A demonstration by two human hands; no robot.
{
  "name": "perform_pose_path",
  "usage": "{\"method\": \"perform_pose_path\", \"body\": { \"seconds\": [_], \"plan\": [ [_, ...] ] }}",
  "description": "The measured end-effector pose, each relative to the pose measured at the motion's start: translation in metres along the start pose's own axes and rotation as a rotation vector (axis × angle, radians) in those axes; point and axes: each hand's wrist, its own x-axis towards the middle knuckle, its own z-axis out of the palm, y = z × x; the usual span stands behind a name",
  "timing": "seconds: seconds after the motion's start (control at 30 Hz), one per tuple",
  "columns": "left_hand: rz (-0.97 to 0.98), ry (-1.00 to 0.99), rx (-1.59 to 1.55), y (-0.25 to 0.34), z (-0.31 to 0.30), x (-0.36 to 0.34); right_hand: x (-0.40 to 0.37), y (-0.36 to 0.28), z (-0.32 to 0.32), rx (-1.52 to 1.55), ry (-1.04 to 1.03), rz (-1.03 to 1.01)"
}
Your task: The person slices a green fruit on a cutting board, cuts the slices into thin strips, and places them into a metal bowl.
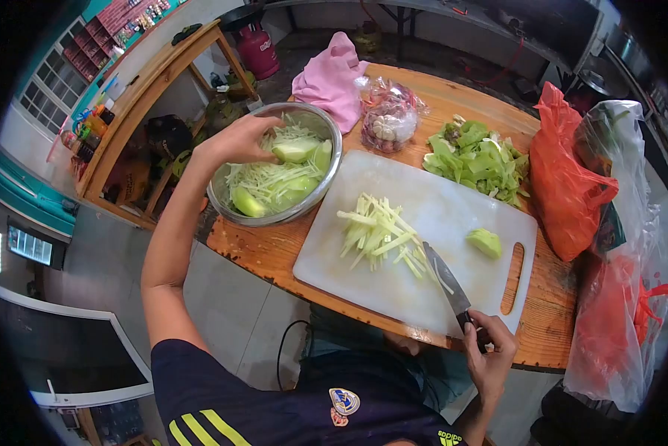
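Observation:
My left hand (246, 140) reaches into a metal bowl (335, 165) at the upper left, its fingers apart over pale green shreds (258, 181). Close to its fingertips is a green peeled chunk (295, 152); more chunks lie among the shreds. My right hand (490, 346) grips the black handle of a knife (445, 275). The blade rests on a white cutting board (438, 193), its tip beside a pile of cut pale green sticks (379, 230). A single green piece (484, 242) sits on the board's right side.
Behind the board are green peelings (471, 156), a plastic bag of garlic and shallots (390, 123) and a pink cloth (334, 78). A red plastic bag (564, 178) and clear bags (617, 327) line the right edge of the wooden table (248, 249).

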Motion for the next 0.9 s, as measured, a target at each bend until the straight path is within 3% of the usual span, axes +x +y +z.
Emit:
{"method": "perform_pose_path", "body": {
  "seconds": [0.07, 0.17, 0.27, 0.37, 0.4, 0.5, 0.53, 0.73, 0.83, 0.9],
  "plan": [
    [-0.022, 0.0, -0.19, 0.002, -0.009, -0.002, 0.0, 0.0, 0.0, -0.002, 0.005, -0.007],
    [0.038, 0.117, -0.083, 0.002, -0.012, -0.003, 0.0, 0.002, -0.001, -0.009, 0.008, 0.003],
    [0.133, 0.09, 0.03, 0.012, -0.012, -0.001, 0.0, 0.003, 0.0, -0.011, -0.001, 0.006],
    [0.225, 0.111, -0.203, 0.039, -0.005, -0.009, 0.001, -0.002, 0.0, -0.003, -0.003, 0.011],
    [0.214, -0.057, -0.367, 0.046, -0.007, -0.013, 0.001, -0.002, 0.0, -0.003, -0.001, 0.01],
    [0.248, -0.109, -0.169, 0.045, 0.004, -0.025, 0.0, 0.0, 0.0, -0.014, 0.011, -0.01],
    [0.134, -0.207, -0.203, 0.045, 0.001, -0.027, 0.0, 0.001, 0.0, -0.018, 0.016, -0.02],
    [0.114, -0.032, 0.075, 0.007, 0.024, -0.015, 0.001, 0.0, -0.003, -0.035, -0.011, 0.013],
    [0.114, -0.004, 0.092, 0.0, 0.017, 0.004, 0.0, -0.001, 0.0, -0.027, -0.011, -0.005],
    [0.118, 0.117, 0.089, 0.006, 0.013, 0.006, 0.0, -0.002, 0.0, -0.023, -0.016, 0.012]
  ]
}}
